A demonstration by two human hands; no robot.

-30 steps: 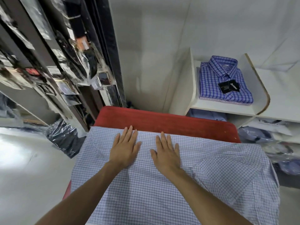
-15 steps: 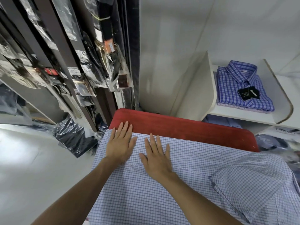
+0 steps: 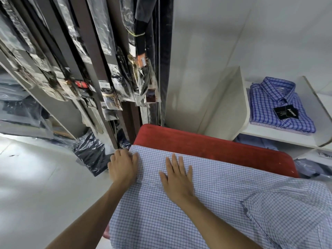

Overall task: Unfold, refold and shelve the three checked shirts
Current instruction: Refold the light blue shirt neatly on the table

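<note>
Light blue checked shirt (image 3: 206, 203) spread flat over red padded worktop (image 3: 215, 148), covering its near part. Left hand (image 3: 124, 166) at shirt's far-left corner, fingers curled over the edge, gripping fabric. Right hand (image 3: 177, 178) flat on shirt just right of left hand, fingers spread, pressing. Folded darker blue checked shirt (image 3: 278, 106) with black tag (image 3: 285, 112) on white shelf (image 3: 280, 139) right of worktop.

Head view, close, looking down.
</note>
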